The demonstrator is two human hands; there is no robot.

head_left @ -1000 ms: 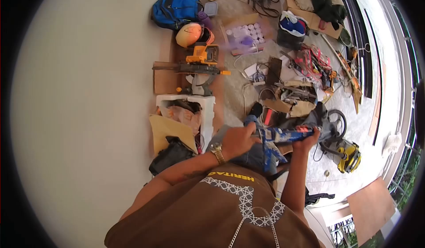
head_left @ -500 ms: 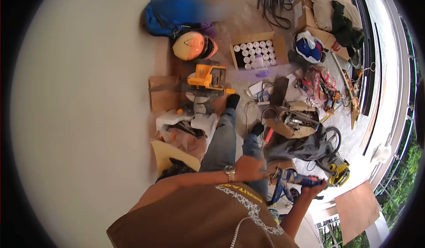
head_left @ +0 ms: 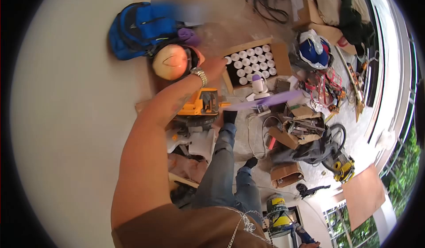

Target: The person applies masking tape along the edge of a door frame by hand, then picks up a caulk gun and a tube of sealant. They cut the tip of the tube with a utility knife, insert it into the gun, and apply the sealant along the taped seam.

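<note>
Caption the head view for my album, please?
Left hand at an open cardboard box of white cylinders, an orange helmet and blue backpack nearby.

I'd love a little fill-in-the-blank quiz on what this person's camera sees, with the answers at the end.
1. The left hand is at the edge of an open box made of ____, which holds white-topped tubes.
2. The left arm wears a metal-banded ____ near the hand.
3. The backpack beside the helmet is mainly ____.
4. The blue tool near the bottom edge is in the ____ hand.

Missing words: cardboard; watch; blue; right.
</note>
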